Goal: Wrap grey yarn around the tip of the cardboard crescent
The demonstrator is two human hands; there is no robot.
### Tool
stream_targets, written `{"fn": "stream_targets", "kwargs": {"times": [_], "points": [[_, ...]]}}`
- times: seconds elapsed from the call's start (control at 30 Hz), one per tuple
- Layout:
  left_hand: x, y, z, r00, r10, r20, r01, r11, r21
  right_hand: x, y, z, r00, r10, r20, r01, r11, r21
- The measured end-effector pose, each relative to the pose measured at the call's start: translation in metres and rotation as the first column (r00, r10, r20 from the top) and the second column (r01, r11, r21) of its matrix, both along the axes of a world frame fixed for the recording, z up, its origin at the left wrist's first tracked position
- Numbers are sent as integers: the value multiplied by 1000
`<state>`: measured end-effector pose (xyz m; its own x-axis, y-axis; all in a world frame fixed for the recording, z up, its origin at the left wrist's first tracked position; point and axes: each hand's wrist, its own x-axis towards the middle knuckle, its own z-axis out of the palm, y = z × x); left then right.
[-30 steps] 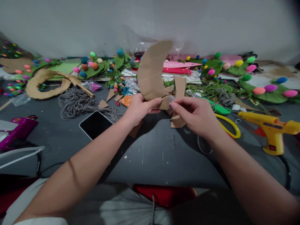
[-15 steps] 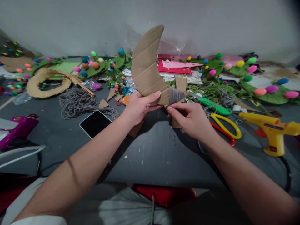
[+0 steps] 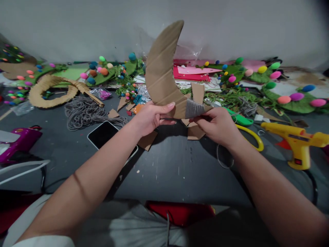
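A brown cardboard crescent stands raised above the table, one horn pointing up. My left hand grips its lower edge, thumb in front and fingers behind. Grey yarn is wound tightly round the lower right part of the crescent. At that end my right hand is closed, its fingertips pinched by the bare tip, apparently on the yarn's loose length; the pinch itself is mostly hidden. A thin loop of yarn hangs below this hand. Cardboard scraps lie beneath the crescent.
A phone and a heap of grey yarn lie to the left, near a wrapped ring. On the right are a yellow glue gun, yellow-handled scissors and a green cutter. Pompom-trimmed leaves line the back.
My right hand has moved right and slightly up, from below the wound yarn to the crescent's tip. The crescent has risen slightly and shifted right in my left hand.
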<state>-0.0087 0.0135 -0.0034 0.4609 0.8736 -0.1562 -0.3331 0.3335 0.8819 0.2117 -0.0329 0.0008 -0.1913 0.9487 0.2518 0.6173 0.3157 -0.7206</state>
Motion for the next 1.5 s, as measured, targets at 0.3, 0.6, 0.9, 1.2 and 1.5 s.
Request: {"fn": "stream_targets", "kwargs": {"times": [0.3,0.6,0.9,1.2,1.5], "points": [[-1,1,-1,991,96,-88,-97,995,1,1,0,1,999,44,-27,-44,999,-4],[1,0,0,992,118,-39,-120,991,-54,-1,-1,-2,990,104,-90,-108,993,-47],[-6,-2,0,989,-124,-74,121,992,-46,6,4,-6,969,213,-125,-218,975,-32],[-3,-6,-3,925,-209,-319,242,968,67,22,9,-1,993,112,25,-113,993,41],[4,-9,-5,931,-79,-356,153,971,186,14,-4,12,1000,10,20,-10,1000,-6]]}}
